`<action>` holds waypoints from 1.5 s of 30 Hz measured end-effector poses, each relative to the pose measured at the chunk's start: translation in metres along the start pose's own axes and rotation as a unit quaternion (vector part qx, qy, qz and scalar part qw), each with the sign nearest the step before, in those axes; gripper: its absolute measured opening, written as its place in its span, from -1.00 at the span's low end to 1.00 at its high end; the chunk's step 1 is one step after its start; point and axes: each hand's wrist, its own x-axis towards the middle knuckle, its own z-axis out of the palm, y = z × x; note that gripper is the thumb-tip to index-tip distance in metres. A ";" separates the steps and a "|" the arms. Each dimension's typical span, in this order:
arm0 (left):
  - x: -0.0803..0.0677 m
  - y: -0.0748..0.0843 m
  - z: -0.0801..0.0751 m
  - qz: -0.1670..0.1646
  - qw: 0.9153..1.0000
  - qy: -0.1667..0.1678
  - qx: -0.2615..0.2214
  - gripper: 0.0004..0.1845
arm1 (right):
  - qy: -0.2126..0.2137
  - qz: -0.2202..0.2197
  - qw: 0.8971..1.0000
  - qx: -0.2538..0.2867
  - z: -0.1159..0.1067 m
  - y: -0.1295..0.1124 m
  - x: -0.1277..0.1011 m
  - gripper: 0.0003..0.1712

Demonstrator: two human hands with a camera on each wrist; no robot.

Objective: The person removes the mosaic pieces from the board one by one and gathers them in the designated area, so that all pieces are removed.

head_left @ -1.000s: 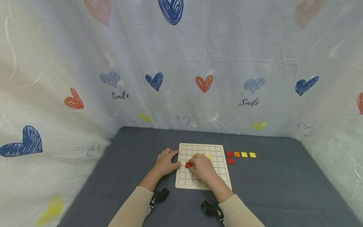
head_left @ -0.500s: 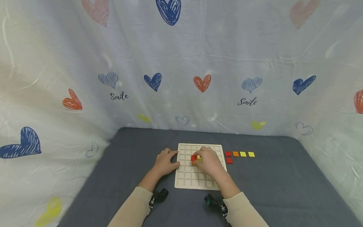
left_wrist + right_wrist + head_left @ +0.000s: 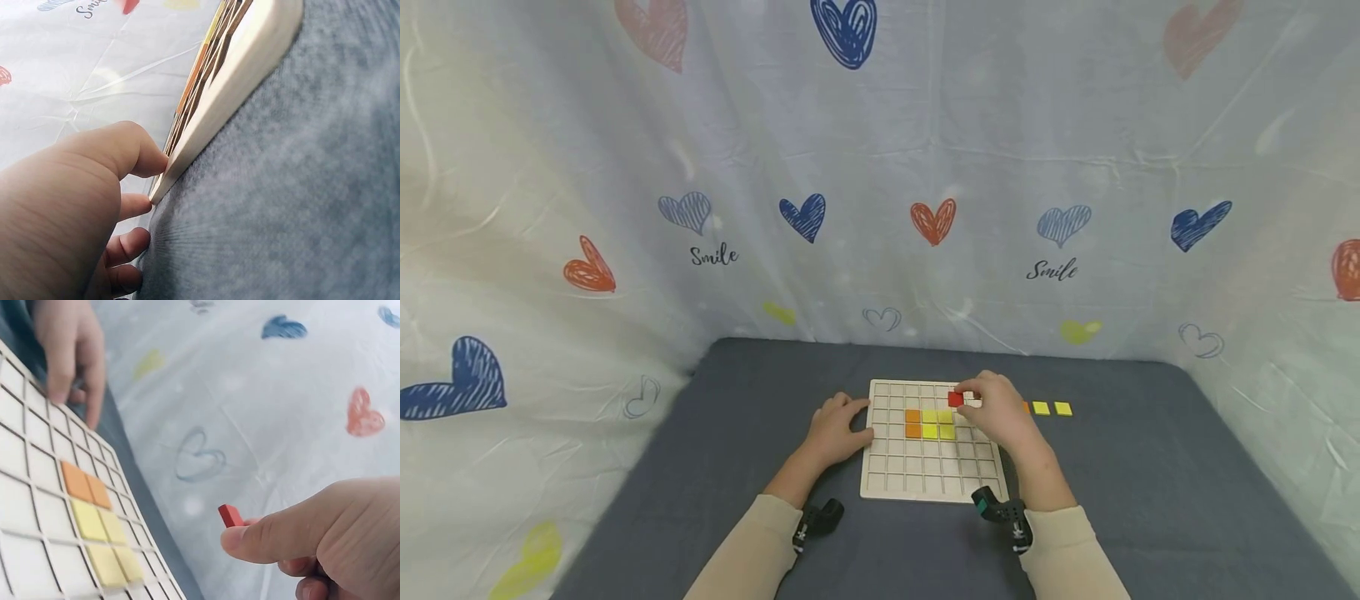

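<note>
A pale wooden grid board [image 3: 925, 483] lies on the grey cloth. Two orange tiles [image 3: 913, 422] and several yellow tiles [image 3: 938, 423] fill cells near its middle. My right hand [image 3: 996, 412] pinches a red tile [image 3: 956, 399] over the board's far right cells; in the right wrist view the red tile [image 3: 230, 515] shows beyond the thumb, raised off the board [image 3: 25, 487]. My left hand [image 3: 835, 429] rests against the board's left edge, its fingers [image 3: 134, 156] touching the board's rim [image 3: 237, 81].
Yellow tiles [image 3: 1051, 408] and an orange tile [image 3: 1026, 407] lie in a row on the cloth right of the board, partly behind my right hand. A white curtain with hearts [image 3: 932, 221] closes in the back and sides. Grey cloth [image 3: 1150, 483] stretches right.
My right hand has carried the red tile from the board's left-middle cells up and right to its far right cells. The orange and yellow tiles now show. The left hand has stayed put.
</note>
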 end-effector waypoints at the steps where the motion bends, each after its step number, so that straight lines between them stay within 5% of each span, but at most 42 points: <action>1: 0.000 0.000 0.000 0.000 1.000 0.001 -0.002 -0.41 | 0.000 0.006 1.000 0.004 -0.003 0.004 0.000 -0.67; 13: -0.001 -0.002 0.002 -0.006 1.000 0.003 0.003 -0.41 | -0.029 0.084 0.995 0.037 -0.022 0.052 -0.006 -0.67; 28: -0.002 -0.001 0.001 -0.001 1.000 0.006 -0.003 -0.42 | -0.177 0.179 0.964 0.085 -0.020 0.088 -0.022 -0.70; 45: 0.000 0.001 -0.001 0.001 1.000 -0.001 -0.005 -0.42 | -0.164 0.172 0.967 0.094 -0.023 0.081 -0.024 -0.68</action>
